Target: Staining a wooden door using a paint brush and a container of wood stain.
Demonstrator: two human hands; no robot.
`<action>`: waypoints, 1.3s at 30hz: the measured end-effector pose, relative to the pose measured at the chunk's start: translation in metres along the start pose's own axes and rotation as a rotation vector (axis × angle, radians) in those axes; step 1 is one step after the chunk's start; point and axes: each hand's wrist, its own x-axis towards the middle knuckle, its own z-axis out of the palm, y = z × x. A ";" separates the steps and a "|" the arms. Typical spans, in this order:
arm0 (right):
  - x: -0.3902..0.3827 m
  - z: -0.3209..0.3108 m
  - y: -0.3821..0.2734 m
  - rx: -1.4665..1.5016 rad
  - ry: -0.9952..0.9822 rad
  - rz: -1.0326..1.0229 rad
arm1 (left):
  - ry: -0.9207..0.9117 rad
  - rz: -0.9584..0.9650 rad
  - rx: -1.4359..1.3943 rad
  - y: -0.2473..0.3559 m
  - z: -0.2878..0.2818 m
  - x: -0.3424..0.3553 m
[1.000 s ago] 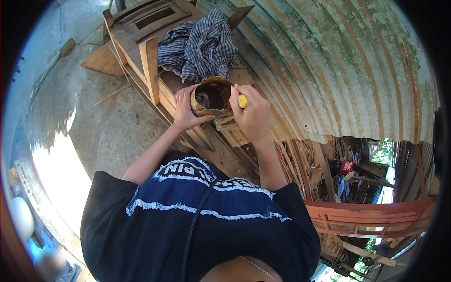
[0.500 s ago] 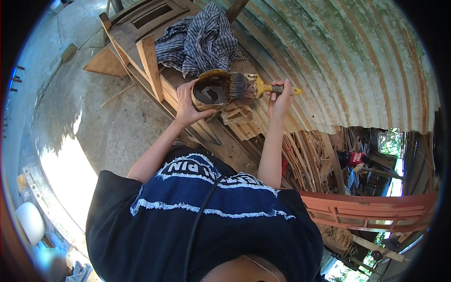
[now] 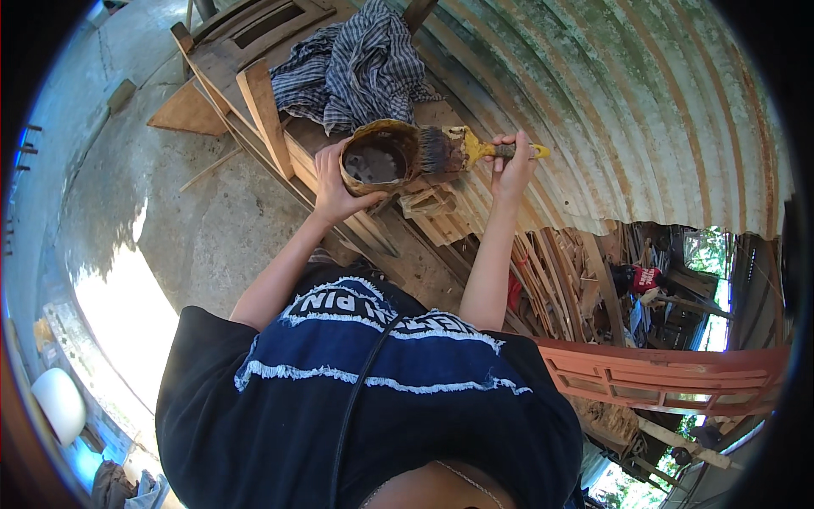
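Paintbrush [image 3: 465,149], wide and flat, lies level just right of the open can [image 3: 409,151], its dark bristles [image 3: 433,151] at the rim; whether they touch it I cannot tell. It should be light, stiff along the yellow handle and springy at the bristles, perhaps slick if wet, so the handle is the place to grip, where the right hand [image 3: 512,168] has its fingers closed. The left hand [image 3: 338,188] curves, partly open, around the can's side; with dark liquid [image 3: 373,165] inside, the can probably feels heavier and needs steadying. Count: one brush, one can, one checked cloth [image 3: 360,68], two hands.
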 end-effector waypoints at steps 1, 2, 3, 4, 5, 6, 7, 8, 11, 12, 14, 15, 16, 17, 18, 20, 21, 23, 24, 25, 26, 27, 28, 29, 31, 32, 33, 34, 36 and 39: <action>0.000 -0.003 -0.002 0.025 0.000 -0.008 | -0.005 -0.005 -0.004 0.000 0.000 0.000; -0.001 -0.005 -0.003 0.049 0.000 -0.017 | -0.003 -0.004 -0.004 0.000 0.001 0.001; -0.002 -0.006 -0.002 0.049 -0.003 -0.017 | -0.006 -0.002 0.005 0.000 0.001 0.001; -0.003 -0.007 -0.002 0.049 0.006 -0.037 | -0.009 0.000 0.014 0.000 0.001 0.001; -0.004 -0.008 -0.002 0.049 0.015 -0.058 | -0.006 0.001 0.013 0.000 0.001 0.001; -0.006 -0.007 -0.005 0.048 0.013 -0.060 | -0.011 -0.003 0.003 0.000 0.001 0.001; -0.008 -0.007 -0.008 0.046 0.032 -0.066 | -0.017 -0.007 -0.009 0.000 0.001 0.000; -0.009 -0.006 -0.010 0.043 0.051 -0.073 | -0.015 -0.006 -0.011 0.000 0.002 0.001; -0.009 -0.002 -0.022 0.062 0.076 -0.126 | -0.013 -0.006 -0.012 0.000 0.000 -0.001; -0.009 -0.003 -0.023 0.059 0.079 -0.131 | -0.007 -0.006 -0.009 0.001 0.001 -0.001; -0.011 -0.003 -0.021 0.161 0.065 -0.088 | -0.002 -0.004 -0.010 0.002 0.001 -0.002; -0.012 -0.004 -0.014 0.159 0.069 -0.095 | -0.003 -0.009 -0.002 0.002 0.001 -0.002; -0.014 -0.009 0.000 0.134 0.070 -0.043 | -0.004 -0.013 0.005 0.003 0.002 -0.002; -0.016 -0.014 0.012 0.110 0.072 0.010 | -0.006 -0.008 -0.004 0.003 0.002 -0.002; -0.018 -0.019 0.024 0.111 0.071 0.006 | 0.003 -0.002 0.005 0.001 0.002 -0.003; -0.023 -0.025 0.040 0.226 0.199 0.074 | 0.015 0.005 0.016 0.000 0.000 -0.004; -0.027 -0.026 0.041 0.119 0.170 0.066 | 0.014 -0.003 0.018 -0.002 -0.003 -0.004; -0.027 -0.044 0.057 0.017 0.231 0.064 | -0.016 0.016 -0.001 -0.001 -0.002 0.002; -0.031 -0.055 0.069 -0.083 0.279 0.080 | -0.001 0.016 0.015 -0.002 -0.001 0.002; -0.036 -0.065 0.075 -0.072 0.304 0.068 | 0.013 0.020 0.027 -0.004 0.001 0.003; -0.047 -0.077 0.079 0.031 0.382 0.036 | -0.009 0.042 0.018 -0.005 0.000 0.001; -0.058 -0.090 0.078 0.141 0.469 -0.014 | 0.005 0.034 0.020 -0.005 0.003 0.002; -0.069 -0.101 0.075 0.243 0.606 -0.001 | 0.017 0.036 0.021 -0.006 0.005 0.003; -0.085 -0.113 0.070 0.354 0.751 -0.002 | 0.018 0.057 0.023 -0.010 0.010 0.000; -0.124 -0.136 0.067 0.528 0.851 -0.036 | -0.036 -0.005 0.000 -0.010 0.014 -0.006; -0.145 -0.145 0.069 0.611 0.923 -0.035 | -0.071 0.032 0.031 -0.012 0.015 -0.008; -0.166 -0.156 0.067 0.691 0.995 -0.052 | -0.094 0.001 -0.050 -0.021 0.019 -0.018; -0.185 -0.163 0.067 0.751 1.058 -0.080 | -0.122 0.008 -0.073 -0.034 0.021 -0.025; -0.217 -0.178 0.068 0.891 1.168 -0.126 | -0.189 -0.005 0.019 -0.057 0.017 -0.040; -0.267 -0.199 0.060 0.913 1.220 -0.189 | -0.199 -0.100 0.153 -0.084 0.013 -0.052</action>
